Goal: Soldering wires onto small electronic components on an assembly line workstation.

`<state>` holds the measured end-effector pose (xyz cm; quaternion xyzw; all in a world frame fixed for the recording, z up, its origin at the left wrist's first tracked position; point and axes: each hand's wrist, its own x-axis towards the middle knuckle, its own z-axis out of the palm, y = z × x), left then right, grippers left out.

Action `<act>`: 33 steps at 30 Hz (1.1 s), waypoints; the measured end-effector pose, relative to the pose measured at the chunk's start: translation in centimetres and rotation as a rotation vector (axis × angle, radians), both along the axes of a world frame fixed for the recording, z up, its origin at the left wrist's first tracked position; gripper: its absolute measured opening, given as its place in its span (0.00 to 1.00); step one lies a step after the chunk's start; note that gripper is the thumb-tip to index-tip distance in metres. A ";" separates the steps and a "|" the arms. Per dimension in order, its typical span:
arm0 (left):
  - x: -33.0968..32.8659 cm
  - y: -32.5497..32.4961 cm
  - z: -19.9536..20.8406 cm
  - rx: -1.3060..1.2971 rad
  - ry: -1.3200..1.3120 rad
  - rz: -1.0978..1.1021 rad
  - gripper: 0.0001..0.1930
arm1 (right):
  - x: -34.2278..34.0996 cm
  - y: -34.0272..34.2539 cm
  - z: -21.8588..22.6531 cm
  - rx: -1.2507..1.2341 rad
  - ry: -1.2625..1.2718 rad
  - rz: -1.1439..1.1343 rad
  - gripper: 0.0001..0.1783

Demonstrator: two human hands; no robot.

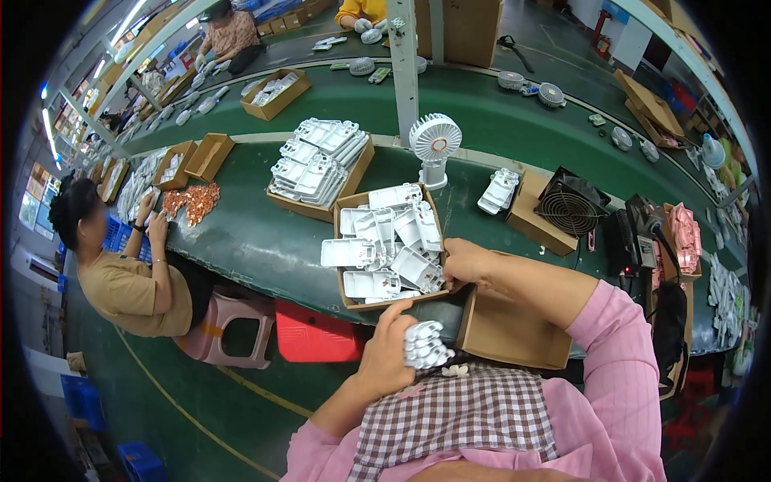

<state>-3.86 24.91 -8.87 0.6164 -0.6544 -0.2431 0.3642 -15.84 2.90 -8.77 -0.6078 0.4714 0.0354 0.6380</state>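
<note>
My left hand (385,351) is closed around a small stack of white plastic casings (427,347), held low in front of my checked apron. My right hand (467,263) grips the right side of a cardboard box (347,301), its fingertips partly hidden at the box wall. Loose white plastic casings (371,283) fill that box in a jumble, some poking over its left rim. Just below my right forearm lies a cardboard tray (514,325) with its bare bottom showing.
Behind the box stand a white fan (434,149) and another box of stacked casings (317,165). To the right are a black cooling fan (572,205) and black devices (634,237). At left a co-worker (120,265) sits by copper-coloured parts (191,204). A red stool (317,333) stands below the table edge.
</note>
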 end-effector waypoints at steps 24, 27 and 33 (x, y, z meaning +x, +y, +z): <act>7.1 -0.6 13.3 -0.338 1.455 -1.081 0.16 | -0.1 2.8 10.5 -0.762 -0.632 0.006 0.11; 7.4 -1.5 12.0 -0.525 1.452 -1.021 0.16 | -0.6 4.8 11.5 -0.974 -0.591 0.320 0.12; 8.0 0.0 7.9 -0.926 1.513 -0.596 0.21 | 4.2 8.3 1.3 -1.686 -0.298 1.225 0.21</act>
